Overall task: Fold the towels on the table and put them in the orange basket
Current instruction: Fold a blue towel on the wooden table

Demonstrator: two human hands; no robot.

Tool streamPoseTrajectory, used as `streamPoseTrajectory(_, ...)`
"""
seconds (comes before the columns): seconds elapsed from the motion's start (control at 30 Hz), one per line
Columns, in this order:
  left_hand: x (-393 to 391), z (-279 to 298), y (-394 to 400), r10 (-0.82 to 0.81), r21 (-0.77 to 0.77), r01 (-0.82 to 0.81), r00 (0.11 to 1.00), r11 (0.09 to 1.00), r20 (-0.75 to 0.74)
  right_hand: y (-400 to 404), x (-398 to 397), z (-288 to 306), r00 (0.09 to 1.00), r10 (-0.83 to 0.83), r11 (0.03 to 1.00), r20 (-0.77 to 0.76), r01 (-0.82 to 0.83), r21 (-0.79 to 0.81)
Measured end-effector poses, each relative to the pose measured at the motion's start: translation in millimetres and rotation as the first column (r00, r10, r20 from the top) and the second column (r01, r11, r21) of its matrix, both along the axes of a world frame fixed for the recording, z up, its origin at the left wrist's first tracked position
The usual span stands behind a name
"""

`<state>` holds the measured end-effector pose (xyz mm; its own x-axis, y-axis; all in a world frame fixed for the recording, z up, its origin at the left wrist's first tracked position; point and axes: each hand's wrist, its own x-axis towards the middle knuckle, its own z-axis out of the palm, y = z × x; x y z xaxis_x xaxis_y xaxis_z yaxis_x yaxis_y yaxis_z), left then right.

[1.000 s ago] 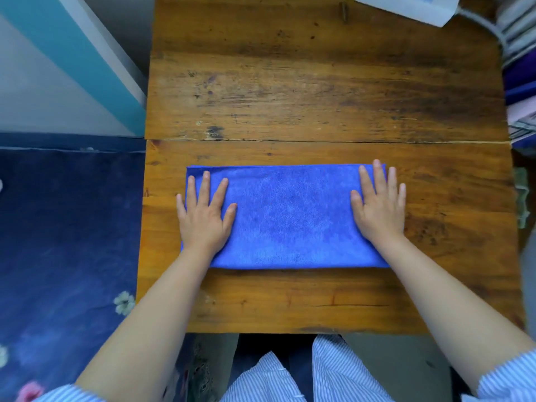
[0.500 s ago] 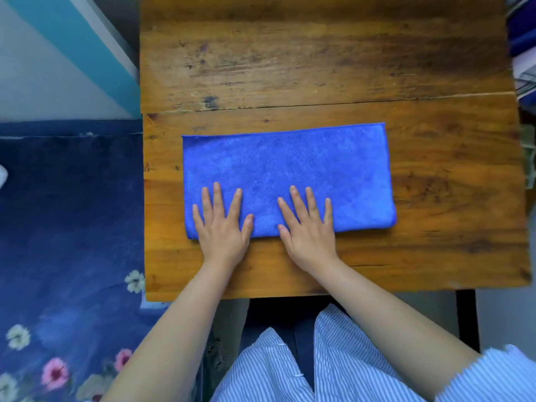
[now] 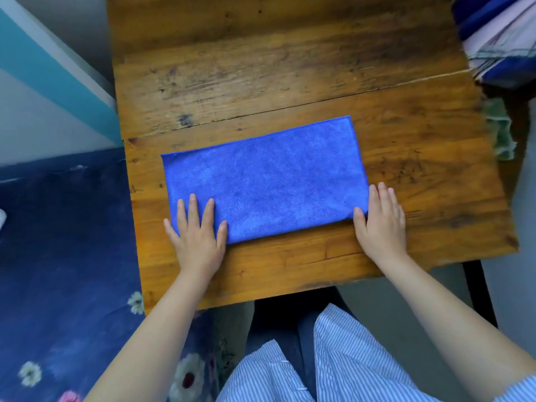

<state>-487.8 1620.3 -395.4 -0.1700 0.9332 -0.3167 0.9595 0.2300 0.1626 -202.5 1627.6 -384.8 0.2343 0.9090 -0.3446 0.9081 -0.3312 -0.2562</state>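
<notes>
So the blue towel (image 3: 262,181) is lying flat as a long rectangle on the near half of the wooden table (image 3: 290,68), a bit skewed, with its near long edge close to the table's front edge and its right end angled toward the back. It looks like it's been folded once already, so my guess is the step in hand is the next fold, end over end.

To do that well: keep one end pinned so the whole thing doesn't slide on the wood, lift the other end by both corners, and line the edges up before pressing down. Then smooth from the crease outward so no air bump gets trapped (microfibre-looking cloth like this tends to cling to itself, which helps).

Hands right now: the left hand (image 3: 197,233) is flat, fingers spread and straight, resting on the towel's near left corner with the palm partly on the table. The right hand (image 3: 380,219) is also flat with fingers straight and close together, lying on the wood just beside the towel's near right corner, with the thumb touching the corner. Neither hand is gripping anything yet.

No orange basket anywhere in view, so can't say where it goes afterward.
</notes>
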Motion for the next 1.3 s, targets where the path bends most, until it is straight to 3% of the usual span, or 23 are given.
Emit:
streamPoseTrajectory(0.17, 41, 17, 39, -0.233, 0.15, 0.219, 0.969, 0.964, 0.085, 7, -14, 14, 0.991, -0.13, 0.991, -0.005, 0.13, -0.035)
streamPoseTrajectory(0.37, 119, 22, 117, -0.565, 0.096, 0.558, 0.823, 0.824, 0.061, 23, -23, 19, 0.927, -0.338, 0.939, -0.162, 0.321, -0.123)
streamPoseTrajectory(0.47, 155, 21, 148, -0.702, 0.071, 0.701, 0.712, 0.71, 0.001, 30, -18, 19, 0.859, -0.439, 0.898, -0.264, 0.41, -0.159)
streamPoseTrajectory(0.6, 192, 22, 181, -0.871, -0.113, 0.863, 0.489, 0.492, -0.05, 38, -1, 17, 0.756, -0.55, 0.834, -0.355, 0.479, -0.273)
streamPoseTrajectory(0.83, 216, 27, 210, -0.942, -0.196, 0.923, 0.312, 0.332, -0.126, 66, 40, 14, 0.783, -0.477, 0.877, -0.401, 0.394, -0.274)
streamPoseTrajectory(1.03, 245, 38, 257, -0.91, -0.317, 0.853, 0.384, 0.415, -0.158, 128, 90, 21, 0.875, -0.281, 0.955, -0.394, 0.215, -0.202)
streamPoseTrajectory(1.17, 259, 41, 280, -0.852, -0.383, 0.769, 0.511, 0.512, -0.113, 161, 119, 28, 0.914, -0.174, 0.983, -0.366, 0.136, -0.125)
streamPoseTrajectory(1.3, 268, 42, 295, -0.816, -0.394, 0.726, 0.563, 0.563, -0.129, 183, 135, 37, 0.947, -0.049, 0.997, -0.317, 0.029, -0.067)
